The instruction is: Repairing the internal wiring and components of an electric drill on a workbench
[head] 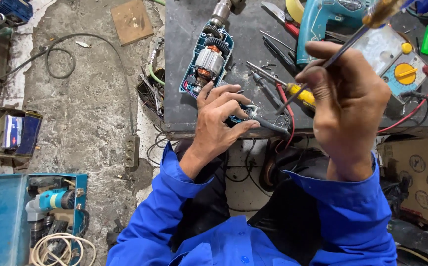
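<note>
While the left hand (pixel 220 118) lies spread over the handle end of the opened electric drill (pixel 209 61), its fingers are fanned and only loosely curled, pressing down rather than gripping, and that looks like a way to keep the casing from sliding on the dark metal workbench (pixel 184 29). Just beyond those fingertips the half-shell lies open side up, armature and copper windings exposed, chuck pointing away from the person, so the inside faces the eye. The right hand (pixel 349 106) is raised nearer the camera, closed around the shaft of a long screwdriver (pixel 342 47); its amber handle sticks up past the knuckles and the thin blade slants down toward the left hand's fingertips. The hold is a pinch, thumb against curled fingers, which suits fine steering of the tip. Under the right hand lies a yellow-handled screwdriver (pixel 300 93) with a red lead beside it. Behind the right hand sit a second teal drill (pixel 322 19) and a multimeter (pixel 396 61) with a yellow dial, all within reach. Far to the left hand's side, on the concrete floor, an open blue tool case (pixel 7 216) holds another drill and coiled cord.
</note>
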